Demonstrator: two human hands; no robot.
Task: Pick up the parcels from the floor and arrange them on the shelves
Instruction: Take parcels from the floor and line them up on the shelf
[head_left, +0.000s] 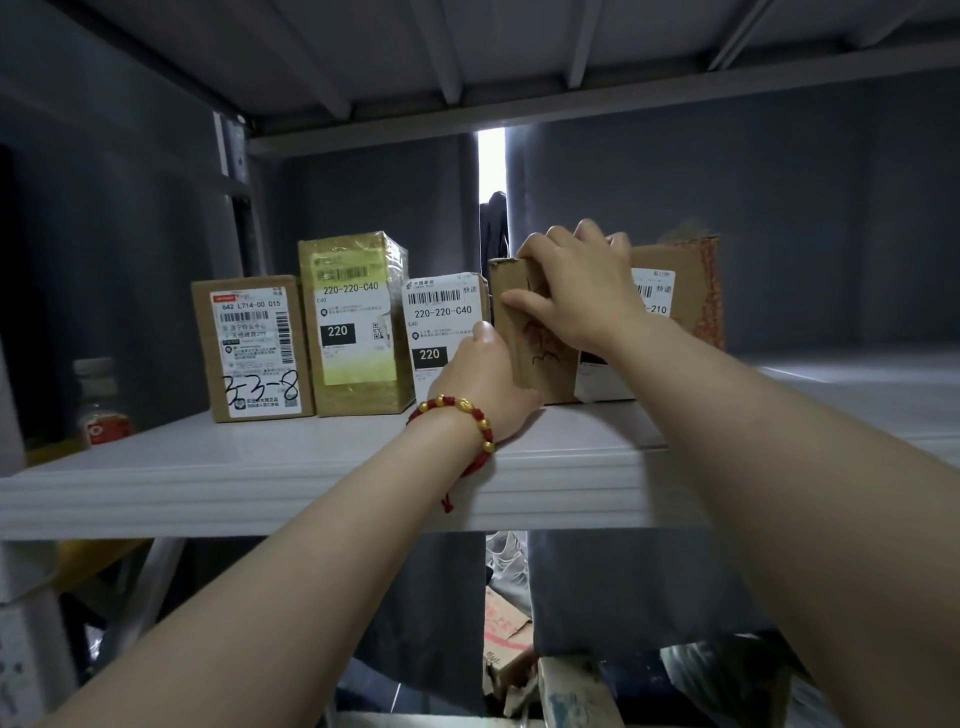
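Brown cardboard, plain and a bit scuffed, w/ a red scrawl on its face: that was the parcel (530, 343). It stood upright on the white shelf (311, 467) at the centre of the frame. It was squeezed btw the white-label box (447, 322) on its left and a bigger carton (680, 291) behind and to its right, touching or v. nearly touching both. The right hand (576, 296) gripped it from above, fingers hooked over the top edge and thumb flat on the front face. The left hand (483, 374), w/ a red-and-gold bracelet (457, 415) at the wrist, was set against the lower left edge. Its fingers ran into the gap beside the white-label box and were hidden, so I couldn't tell whether it held the parcel or only steadied it. Further left in the row stood a taped yellowish box (353, 322) and a box w/ handwritten numbers (254, 348), and a bottle (101, 405) showed dimly at the far left. To my eye the parcel was prob. light, given the easy top grip. Its walls looked stiff and the dry card not slippery, though the corners would crush if knocked. Contents unknown, so no call on fragility. The best hold seemed to be the top edge plus a low side face, not the mid-panel, which might dent. Being tall and narrow it looked tippy, so a hand near the base made sense until it sat flush w/ its neighbours.
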